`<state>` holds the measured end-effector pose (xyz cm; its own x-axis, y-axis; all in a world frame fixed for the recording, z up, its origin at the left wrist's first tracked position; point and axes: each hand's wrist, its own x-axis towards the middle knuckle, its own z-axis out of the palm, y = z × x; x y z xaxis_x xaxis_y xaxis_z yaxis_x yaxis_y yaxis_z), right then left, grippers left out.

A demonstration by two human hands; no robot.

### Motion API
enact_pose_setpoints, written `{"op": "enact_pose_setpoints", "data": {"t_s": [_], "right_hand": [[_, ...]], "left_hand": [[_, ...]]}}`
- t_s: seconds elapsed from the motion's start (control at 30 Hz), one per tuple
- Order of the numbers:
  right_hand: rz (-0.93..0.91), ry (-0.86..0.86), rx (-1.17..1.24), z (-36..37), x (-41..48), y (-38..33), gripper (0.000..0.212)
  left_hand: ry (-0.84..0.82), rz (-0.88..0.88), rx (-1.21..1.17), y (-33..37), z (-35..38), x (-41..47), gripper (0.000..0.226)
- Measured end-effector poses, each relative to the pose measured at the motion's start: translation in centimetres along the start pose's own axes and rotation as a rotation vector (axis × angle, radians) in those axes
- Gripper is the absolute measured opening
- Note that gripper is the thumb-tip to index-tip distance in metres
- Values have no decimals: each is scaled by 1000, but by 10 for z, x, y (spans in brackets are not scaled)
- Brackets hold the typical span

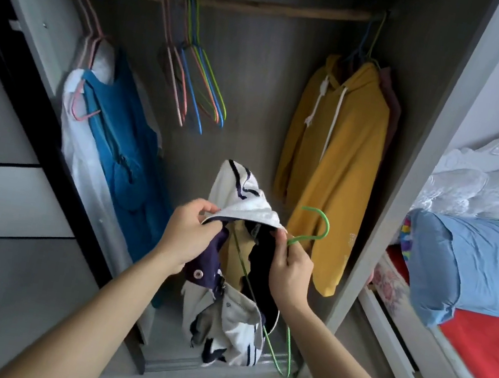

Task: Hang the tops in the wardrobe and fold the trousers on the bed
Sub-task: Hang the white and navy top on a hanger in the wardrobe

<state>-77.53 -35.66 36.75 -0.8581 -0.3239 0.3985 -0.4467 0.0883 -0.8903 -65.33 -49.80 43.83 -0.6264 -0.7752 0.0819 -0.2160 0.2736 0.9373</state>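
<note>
Left hand fingers pinch the soft white top; right hand apparently pinches the thin green hanger.

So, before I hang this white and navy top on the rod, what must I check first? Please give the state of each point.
1. Left hand grips the white and navy top at its upper edge: ok.
2. Right hand pinches the green hanger below its hook: ok.
3. Hanger seated in both shoulders: not ok; the top is bunched and the wire hangs out below.
4. Free stretch of rod between the empty hangers and the yellow hoodie: ok.
5. Buttons fastened: cannot tell.
</note>
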Motion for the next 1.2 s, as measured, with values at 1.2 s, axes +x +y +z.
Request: {"op": "enact_pose_setpoints", "data": {"t_s": [1.2], "right_hand": [[-223, -111, -226, -88, 62, -6, 42]], "left_hand": [[174, 687, 782, 55, 80, 23, 61]]}}
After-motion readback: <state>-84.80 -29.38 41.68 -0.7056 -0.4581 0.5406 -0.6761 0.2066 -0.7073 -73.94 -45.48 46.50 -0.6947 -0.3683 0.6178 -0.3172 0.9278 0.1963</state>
